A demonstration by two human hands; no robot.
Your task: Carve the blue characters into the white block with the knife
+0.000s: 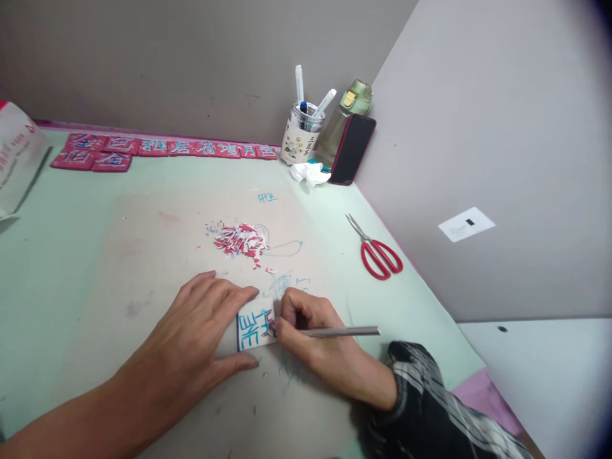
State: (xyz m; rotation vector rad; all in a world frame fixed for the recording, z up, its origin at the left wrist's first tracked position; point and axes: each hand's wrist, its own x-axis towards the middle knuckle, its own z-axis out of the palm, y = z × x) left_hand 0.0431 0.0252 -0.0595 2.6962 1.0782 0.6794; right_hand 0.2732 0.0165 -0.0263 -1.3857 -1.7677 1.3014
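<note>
A small white card (249,326) with blue character strokes and some red at its right side lies on the grey-beige mat (143,255). My left hand (203,331) spans the card's left side, thumb at the lower edge and fingers at the upper one. Pinched in my right hand (310,319) is a slim metal pen-like knife (344,331), its tip hidden near the card's right part. Just beyond the hands sits a pile of red and white shavings (241,241).
Red-handled scissors (377,255) lie at the right. A jar of markers (299,140), a green bottle (335,127), a phone (352,150) and crumpled tissue (310,173) stand or lie farther back. Red character tiles (153,148) line the back edge. A white bag (19,153) is far left.
</note>
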